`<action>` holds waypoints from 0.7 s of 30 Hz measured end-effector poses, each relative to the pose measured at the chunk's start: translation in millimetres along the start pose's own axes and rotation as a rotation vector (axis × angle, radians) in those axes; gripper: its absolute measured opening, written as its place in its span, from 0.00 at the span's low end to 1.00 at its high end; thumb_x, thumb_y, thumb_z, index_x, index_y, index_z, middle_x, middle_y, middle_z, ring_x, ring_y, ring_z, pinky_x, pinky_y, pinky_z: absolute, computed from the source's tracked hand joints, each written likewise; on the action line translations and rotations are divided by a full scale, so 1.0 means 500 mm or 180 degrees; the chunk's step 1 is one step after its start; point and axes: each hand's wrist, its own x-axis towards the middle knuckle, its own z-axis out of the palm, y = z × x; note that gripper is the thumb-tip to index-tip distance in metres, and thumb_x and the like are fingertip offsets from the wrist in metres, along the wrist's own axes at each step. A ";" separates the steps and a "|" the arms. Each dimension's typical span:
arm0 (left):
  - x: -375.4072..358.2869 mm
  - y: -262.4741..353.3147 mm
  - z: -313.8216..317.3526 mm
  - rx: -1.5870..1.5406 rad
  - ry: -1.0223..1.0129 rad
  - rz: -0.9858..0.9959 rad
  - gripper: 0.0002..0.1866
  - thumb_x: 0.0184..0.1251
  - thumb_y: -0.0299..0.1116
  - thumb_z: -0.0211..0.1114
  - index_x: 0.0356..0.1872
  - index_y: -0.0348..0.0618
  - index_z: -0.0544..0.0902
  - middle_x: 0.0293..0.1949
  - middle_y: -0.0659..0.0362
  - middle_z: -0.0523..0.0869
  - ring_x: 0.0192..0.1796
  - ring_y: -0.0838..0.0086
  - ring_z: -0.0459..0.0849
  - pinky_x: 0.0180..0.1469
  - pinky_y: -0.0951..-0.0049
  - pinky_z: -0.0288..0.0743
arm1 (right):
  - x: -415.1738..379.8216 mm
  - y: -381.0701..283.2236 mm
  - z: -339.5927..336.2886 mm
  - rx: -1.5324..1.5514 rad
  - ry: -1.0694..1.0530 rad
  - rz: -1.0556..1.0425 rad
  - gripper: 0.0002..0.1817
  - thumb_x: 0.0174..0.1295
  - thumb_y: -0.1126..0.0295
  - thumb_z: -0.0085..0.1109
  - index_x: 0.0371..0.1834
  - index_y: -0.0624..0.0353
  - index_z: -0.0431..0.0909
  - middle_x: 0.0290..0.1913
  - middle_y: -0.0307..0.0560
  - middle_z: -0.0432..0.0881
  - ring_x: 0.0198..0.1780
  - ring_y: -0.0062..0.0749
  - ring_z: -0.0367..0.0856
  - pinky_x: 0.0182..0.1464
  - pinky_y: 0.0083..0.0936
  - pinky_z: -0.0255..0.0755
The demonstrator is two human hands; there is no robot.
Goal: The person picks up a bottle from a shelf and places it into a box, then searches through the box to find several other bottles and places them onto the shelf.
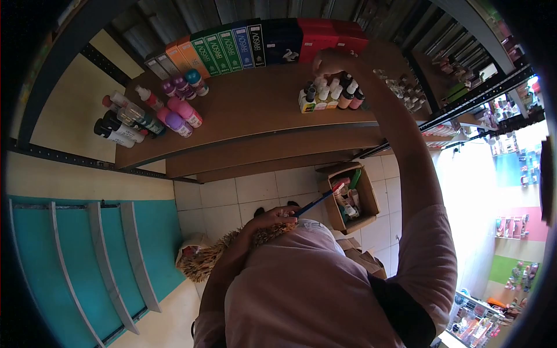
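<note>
My right hand [335,62] reaches over the brown shelf [249,104], in front of the red boxes [318,39] and just behind a group of small bottles [331,94]. Its fingers are bent, and whether they touch or hold anything is too small to tell. Down at my waist, my left hand [277,216] is closed around the handle of a feather duster [217,256]. The blue end of the handle points toward the open carton, and the brown feathers hang to the left beneath my forearm.
Spray cans and bottles [125,119] stand at the shelf's left end. Green boxes [217,52] line the back. Below, an open carton [366,203] holds mixed items on the tiled floor [255,187]. Metal shelf posts flank both sides.
</note>
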 end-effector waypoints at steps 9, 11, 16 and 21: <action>0.002 0.016 0.002 0.0246 -0.0004 -0.0021 0.25 0.56 0.39 0.57 0.54 0.42 0.64 0.35 0.61 0.71 0.39 0.79 0.71 0.42 0.82 0.64 | -0.025 -0.022 -0.013 -0.0048 -0.0120 0.0253 0.12 0.48 0.62 0.53 0.34 0.53 0.77 0.31 0.42 0.79 0.32 0.23 0.77 0.36 0.21 0.70; 0.004 0.019 0.003 0.0191 -0.0049 -0.0068 0.25 0.55 0.39 0.57 0.54 0.43 0.65 0.35 0.61 0.71 0.40 0.79 0.71 0.42 0.82 0.64 | -0.035 -0.017 -0.015 -0.0400 0.0182 0.0101 0.15 0.50 0.58 0.52 0.39 0.51 0.75 0.34 0.42 0.78 0.36 0.24 0.76 0.38 0.22 0.70; 0.025 0.010 0.005 0.0312 -0.0083 -0.0170 0.25 0.55 0.41 0.57 0.54 0.45 0.65 0.36 0.62 0.71 0.41 0.80 0.70 0.42 0.82 0.63 | -0.068 0.014 -0.017 -0.0188 0.1248 -0.0061 0.20 0.51 0.48 0.49 0.43 0.46 0.73 0.39 0.40 0.77 0.41 0.28 0.75 0.45 0.26 0.67; 0.050 0.046 0.024 0.0600 -0.0409 -0.0237 0.26 0.54 0.42 0.58 0.54 0.46 0.65 0.42 0.59 0.71 0.43 0.79 0.69 0.46 0.83 0.61 | -0.238 -0.056 -0.003 0.0743 0.1800 -0.0512 0.23 0.49 0.49 0.53 0.46 0.49 0.71 0.38 0.41 0.78 0.41 0.28 0.75 0.45 0.24 0.66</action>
